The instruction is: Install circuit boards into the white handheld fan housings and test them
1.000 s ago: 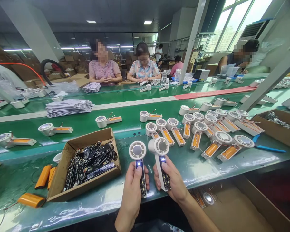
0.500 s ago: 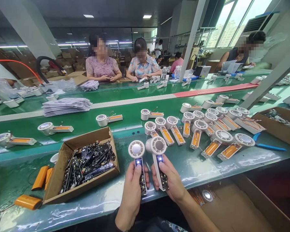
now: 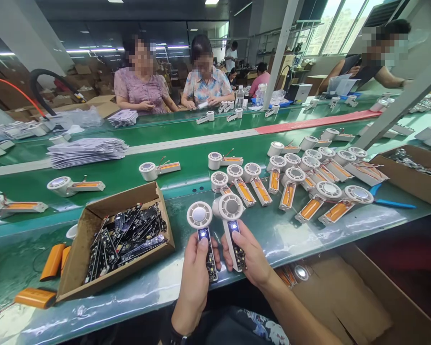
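My left hand [image 3: 194, 270] is closed around the handle of a white handheld fan [image 3: 199, 214]. The thumb presses on the black circuit board [image 3: 211, 266] in its open handle, just below a lit display. My right hand [image 3: 253, 254] grips a second white fan [image 3: 231, 206], thumb on its board, where a display [image 3: 233, 227] also glows. Both fans stand side by side with their round heads away from me. Left of them is a cardboard box [image 3: 117, 279] of loose circuit boards [image 3: 125, 239].
Several open fans with orange batteries [image 3: 311, 209] crowd the right of the bench. Loose orange batteries [image 3: 52, 261] lie at far left. Blue-handled pliers [image 3: 395, 203] rest near another cardboard box [image 3: 409, 173]. Below the edge is a larger box [image 3: 348, 297]. People sit across the green belt [image 3: 179, 160].
The view has shifted slightly, so the bench appears a little higher and further left. Both hands keep hold of their fans. A person at far right has stretched out an arm.
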`<control>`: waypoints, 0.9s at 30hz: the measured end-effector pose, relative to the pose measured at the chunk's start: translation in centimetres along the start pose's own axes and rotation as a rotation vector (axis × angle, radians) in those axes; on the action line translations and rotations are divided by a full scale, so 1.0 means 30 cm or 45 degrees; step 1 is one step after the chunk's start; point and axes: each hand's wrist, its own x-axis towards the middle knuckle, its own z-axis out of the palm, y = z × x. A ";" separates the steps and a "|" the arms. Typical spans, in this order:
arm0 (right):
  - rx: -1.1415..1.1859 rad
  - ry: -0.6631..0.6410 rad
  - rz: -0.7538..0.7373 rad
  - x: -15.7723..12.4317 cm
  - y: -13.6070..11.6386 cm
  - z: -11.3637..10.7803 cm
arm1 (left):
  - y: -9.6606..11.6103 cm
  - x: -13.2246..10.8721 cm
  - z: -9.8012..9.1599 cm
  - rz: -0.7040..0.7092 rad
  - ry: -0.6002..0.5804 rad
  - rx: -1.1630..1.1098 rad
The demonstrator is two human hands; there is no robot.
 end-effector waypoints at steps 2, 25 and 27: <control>0.000 -0.003 0.006 0.001 0.000 0.001 | 0.002 -0.001 0.001 -0.011 0.004 0.005; 0.041 -0.085 0.008 -0.001 -0.018 -0.005 | 0.005 -0.002 0.007 -0.018 0.061 -0.030; 0.043 -0.085 -0.004 -0.002 -0.017 -0.007 | 0.002 -0.002 0.004 -0.006 0.055 -0.020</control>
